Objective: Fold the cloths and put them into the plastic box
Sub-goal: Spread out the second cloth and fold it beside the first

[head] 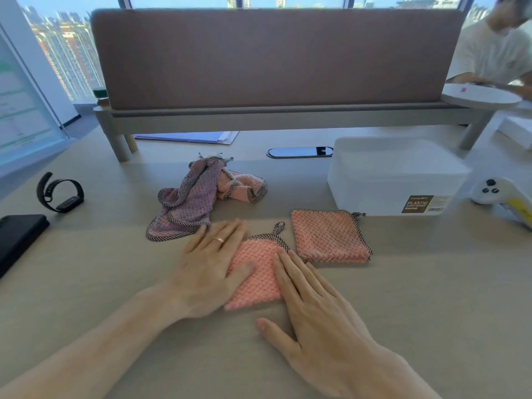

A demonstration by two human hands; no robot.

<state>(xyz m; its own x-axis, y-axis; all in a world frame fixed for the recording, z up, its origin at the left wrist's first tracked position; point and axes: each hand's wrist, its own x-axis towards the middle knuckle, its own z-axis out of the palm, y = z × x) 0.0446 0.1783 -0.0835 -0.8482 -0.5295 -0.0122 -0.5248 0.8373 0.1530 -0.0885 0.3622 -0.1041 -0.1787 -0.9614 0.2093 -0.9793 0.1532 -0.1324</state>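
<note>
A folded pink cloth (259,272) lies flat on the table in front of me. My left hand (211,260) presses flat on its left side and my right hand (311,309) rests flat on its right edge, fingers spread. A second pink cloth (329,234), folded into a square, lies just to the right. Behind them sits a crumpled purple cloth (184,208) with another unfolded pink cloth (243,187) beside it. The translucent plastic box (397,180) stands at the right, with nothing visible inside.
A black wristband (59,194) and a dark flat device (17,237) lie at the left. A white controller (495,191) sits right of the box. A desk divider (273,59) on legs spans the back, with papers (190,137) under it. Another person (498,50) sits at the far right.
</note>
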